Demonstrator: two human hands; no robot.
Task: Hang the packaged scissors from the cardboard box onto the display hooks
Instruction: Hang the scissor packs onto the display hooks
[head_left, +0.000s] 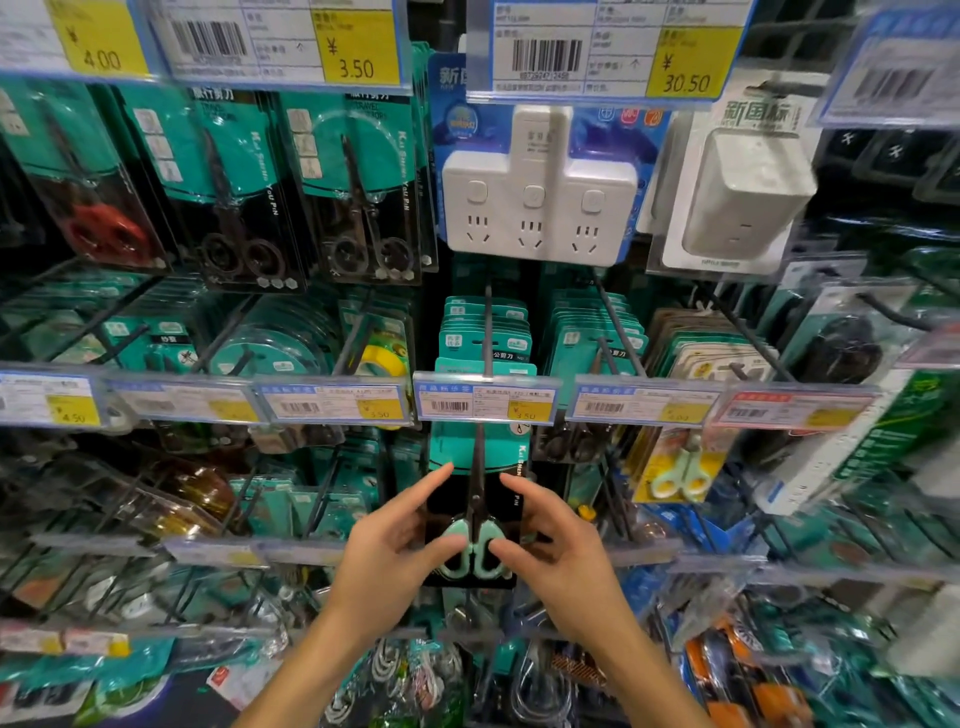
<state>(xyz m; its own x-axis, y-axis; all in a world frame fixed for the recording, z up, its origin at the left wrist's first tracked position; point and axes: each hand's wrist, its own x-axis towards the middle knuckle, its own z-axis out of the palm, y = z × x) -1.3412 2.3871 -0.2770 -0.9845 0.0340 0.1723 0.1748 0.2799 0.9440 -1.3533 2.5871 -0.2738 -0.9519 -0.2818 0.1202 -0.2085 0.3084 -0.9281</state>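
Two hands steady one pack (475, 499) of mint-handled scissors in front of the display. The left hand (400, 540) has its thumb on the pack's front near the handles and its fingers along the left edge; the right hand (550, 545) mirrors it on the right edge, so each grip is a light pinch on the pack, not a full clench. Holding low on both sides probably keeps the card square and leaves its top free to meet the hook (488, 332). The pack's top sits behind the price tag (485, 401) at the hook's tip, so whether its hole is already threaded cannot be told. More teal packs (483, 325) hang further back on the same hook, which is likely why this one is aimed here: same goods, same peg. Neighbouring hooks carry other scissors and, above, a white socket strip (537, 197). The cardboard box is out of view.
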